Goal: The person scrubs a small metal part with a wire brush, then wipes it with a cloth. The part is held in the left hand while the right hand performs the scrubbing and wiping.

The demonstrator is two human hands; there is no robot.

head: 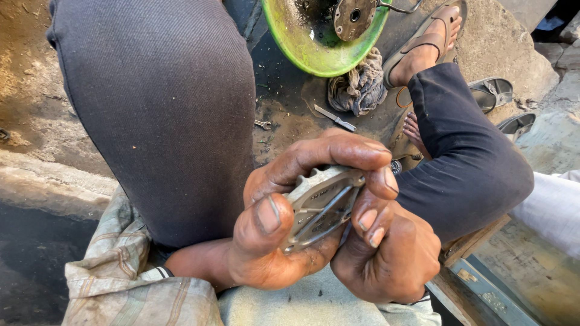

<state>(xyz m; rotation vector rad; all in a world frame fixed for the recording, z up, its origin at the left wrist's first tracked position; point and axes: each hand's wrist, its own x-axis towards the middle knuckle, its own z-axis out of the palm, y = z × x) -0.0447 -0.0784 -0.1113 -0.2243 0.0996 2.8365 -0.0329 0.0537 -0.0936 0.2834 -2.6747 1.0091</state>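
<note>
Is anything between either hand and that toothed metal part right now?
Nothing visible. The left hand grips the toothed metal part directly, thumb on its face and fingers over its top edge. The right hand touches its right edge with its fingertips.

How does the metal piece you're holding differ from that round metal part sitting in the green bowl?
The toothed metal part is clasped in both hands, the left hand wrapping it and the right hand pinching its edge; the round metal disc rests untouched in the green bowl. The held part looks pale grey with wire springs across it; the disc looks rusty brown with a centre hole. Both are grimy metal.
</note>
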